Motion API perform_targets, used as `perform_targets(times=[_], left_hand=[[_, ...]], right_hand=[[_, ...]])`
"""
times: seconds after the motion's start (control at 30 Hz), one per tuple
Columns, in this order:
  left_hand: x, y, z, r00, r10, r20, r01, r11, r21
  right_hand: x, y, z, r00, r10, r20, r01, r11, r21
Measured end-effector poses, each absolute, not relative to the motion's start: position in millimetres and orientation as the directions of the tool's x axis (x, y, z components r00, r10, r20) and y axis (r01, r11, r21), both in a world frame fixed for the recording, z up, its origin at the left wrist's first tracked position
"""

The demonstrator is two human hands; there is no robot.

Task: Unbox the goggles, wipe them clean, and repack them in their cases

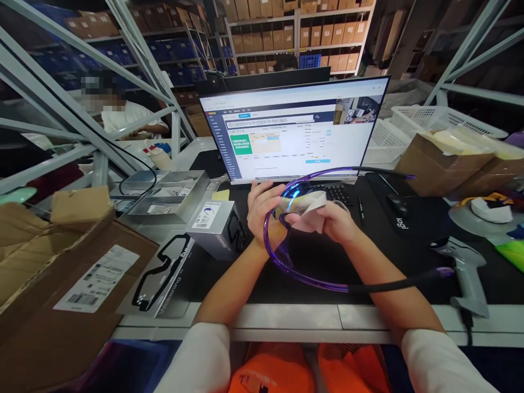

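Note:
Purple-framed sports glasses (267,240) with a mirrored blue lens are up in front of me, their black-tipped arms pointing to the right. My left hand (264,210) is closed around the lens side of the frame. In my right hand (338,221) is a pale cleaning cloth (311,215), pinched against the lens; part of the lens is hidden behind it. Left of my hands stands a grey product box (215,232) with a white label. Beside it lies a grey box (164,278) printed with a black glasses frame.
A monitor (282,136) stands behind my hands, with a keyboard (333,194) below it. To the right are a mouse (396,206), a barcode scanner (464,273) and a cardboard box (444,164). An open carton (94,278) occupies the left; another person (131,117) sits beyond.

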State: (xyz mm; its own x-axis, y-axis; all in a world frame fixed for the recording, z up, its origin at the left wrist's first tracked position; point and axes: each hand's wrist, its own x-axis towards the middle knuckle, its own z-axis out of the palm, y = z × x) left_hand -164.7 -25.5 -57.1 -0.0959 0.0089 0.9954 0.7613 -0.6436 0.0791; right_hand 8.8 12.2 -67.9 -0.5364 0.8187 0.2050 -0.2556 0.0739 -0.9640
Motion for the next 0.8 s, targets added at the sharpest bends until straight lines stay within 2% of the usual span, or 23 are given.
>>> perform_targets(times=[0.1,0.2,0.3,0.43,0.67,0.8], left_hand=[[-161,-25,-58,-0.136,0.000,0.991,0.737,-0.668,0.101],[-156,-22,-61,-0.142,0.021,0.990,0.666,-0.738,0.112],[-153,-21,-65,-0.111,0.066,0.992,0.638,-0.760,0.122],[-150,-17,-70,-0.097,0.051,0.994,0.617,-0.780,0.100],[-150,-16,-72,-0.018,0.059,0.998,0.620,-0.783,0.057],[-152,-17,-71,-0.019,0.048,0.999,0.623,-0.781,0.049]], right_hand=[[7,0,-58,-0.725,0.660,0.196,-0.298,-0.044,-0.954],[3,-10,-53,-0.722,0.669,0.178,-0.347,-0.127,-0.929],[-3,-14,-54,-0.634,0.759,0.152,-0.360,-0.116,-0.926],[-12,-12,-57,-0.434,0.887,0.159,-0.443,-0.056,-0.895],[-17,-4,-60,-0.044,0.974,0.224,-0.445,0.182,-0.877],[-16,-1,-65,-0.078,0.967,0.243,-0.440,0.185,-0.879]])
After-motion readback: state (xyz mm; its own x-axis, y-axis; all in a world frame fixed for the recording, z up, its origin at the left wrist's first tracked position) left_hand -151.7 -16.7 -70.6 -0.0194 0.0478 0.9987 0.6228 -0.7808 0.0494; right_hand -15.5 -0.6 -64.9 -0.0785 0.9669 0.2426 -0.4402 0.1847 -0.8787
